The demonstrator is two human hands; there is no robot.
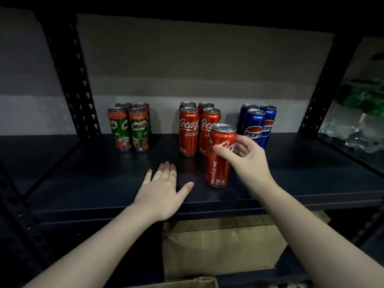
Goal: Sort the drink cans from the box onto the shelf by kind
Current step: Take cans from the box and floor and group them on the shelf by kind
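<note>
A red Coca-Cola can (219, 167) stands upright near the front of the dark shelf (104, 179), and my right hand (247, 156) is wrapped around its upper half. Behind it stands a group of several red Coca-Cola cans (189, 132). To the left is a cluster of green Milo cans (129, 129); to the right are three blue Pepsi cans (254, 125). My left hand (164, 190) lies flat on the shelf with fingers spread, holding nothing. A brown cardboard box (218, 246) sits below the shelf; what it holds is hidden.
Black perforated uprights (72, 80) frame the shelf on both sides. Plastic-wrapped green bottles (361, 113) lie on the neighbouring shelf at the right. A grey wall closes the back.
</note>
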